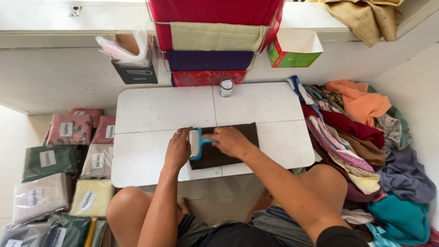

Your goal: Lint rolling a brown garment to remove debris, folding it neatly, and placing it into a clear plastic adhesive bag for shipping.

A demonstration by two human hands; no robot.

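A low white counter (155, 110) fills mid-frame, loose fabrics heaped at right. At centre I see a folded dark brown cloth (228, 148), soft and light. My right hand (231, 141) grips the blue-handled lint roller (195, 142); my left hand (178, 148) lies flat, unclenched, beside the cloth's left edge.

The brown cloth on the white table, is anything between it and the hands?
Only the lint roller. The right hand grips its blue handle and the roller lies on the brown cloth. The left hand rests on the white table beside the cloth's left end.
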